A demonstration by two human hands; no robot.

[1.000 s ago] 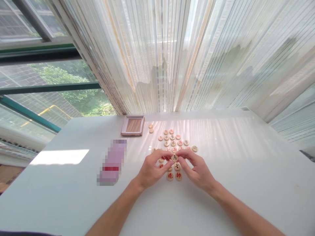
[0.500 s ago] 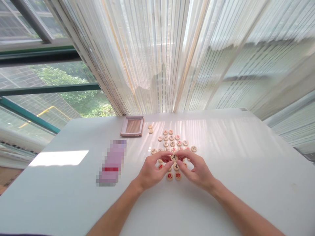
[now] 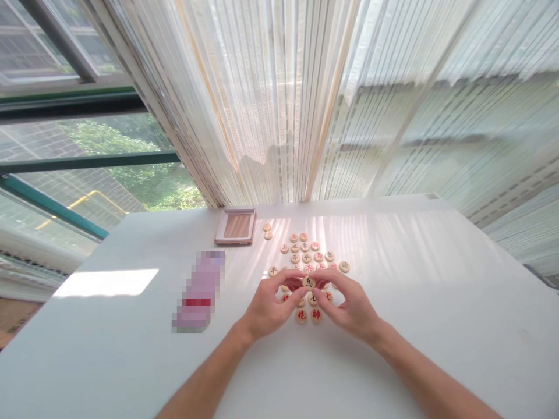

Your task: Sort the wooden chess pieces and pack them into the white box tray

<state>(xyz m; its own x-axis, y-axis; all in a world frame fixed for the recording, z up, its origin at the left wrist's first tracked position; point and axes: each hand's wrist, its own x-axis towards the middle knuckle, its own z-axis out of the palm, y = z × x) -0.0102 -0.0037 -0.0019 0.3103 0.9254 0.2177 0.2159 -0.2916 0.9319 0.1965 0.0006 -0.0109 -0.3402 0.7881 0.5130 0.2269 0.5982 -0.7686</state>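
A round wooden Chinese chess piece [image 3: 308,282] with a black horse character faces me between my two hands. My left hand [image 3: 269,305] pinches its left side with thumb and forefinger. From the right, my right hand [image 3: 350,300] closes on the same piece in a like pinch. Under and around the hands, several more pieces lie face up in close rows, some lettered red, some black. A red-lettered piece [image 3: 301,315] and a red general piece [image 3: 317,315] form the row closest to me. My fingers cover part of the middle rows.
Beyond the pieces, a shallow tray-like box [image 3: 218,234] stands at the back left of the white table [image 3: 393,372]. Two plain-faced discs [image 3: 268,231] lie beside it. A blurred purple item [image 3: 201,285] rests left of my hands. String curtains [image 3: 271,87] hang behind the table.
Both hands keep hold of the horse piece in nearly the same place. My right thumb has shifted slightly, and a red-lettered piece beside it shows more. The view has moved a little.
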